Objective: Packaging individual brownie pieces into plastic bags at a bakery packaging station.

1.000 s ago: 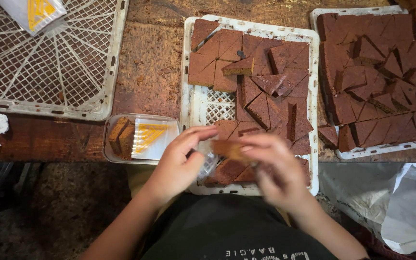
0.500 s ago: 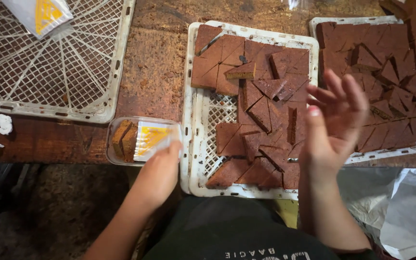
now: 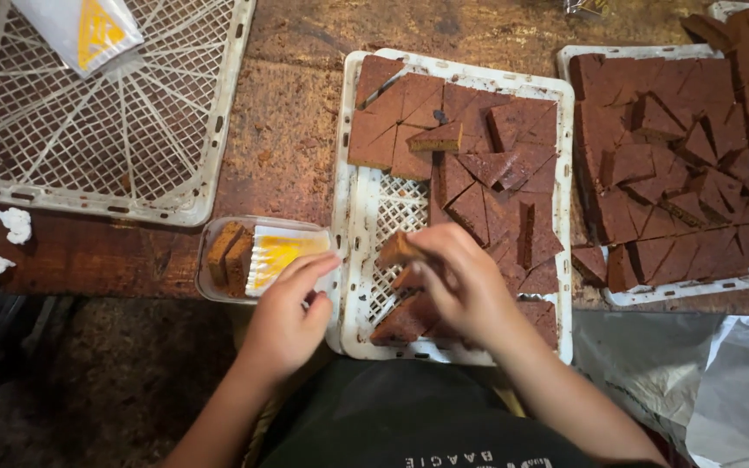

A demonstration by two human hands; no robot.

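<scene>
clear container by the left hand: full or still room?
Partly filled. The clear container holds brown cake pieces only at its left end; a white and yellow liner covers the rest. The left hand touches its right edge.

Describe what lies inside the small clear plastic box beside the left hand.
The clear box holds two brown cake pieces and a white-and-yellow paper. The left hand covers its near corner.
</scene>
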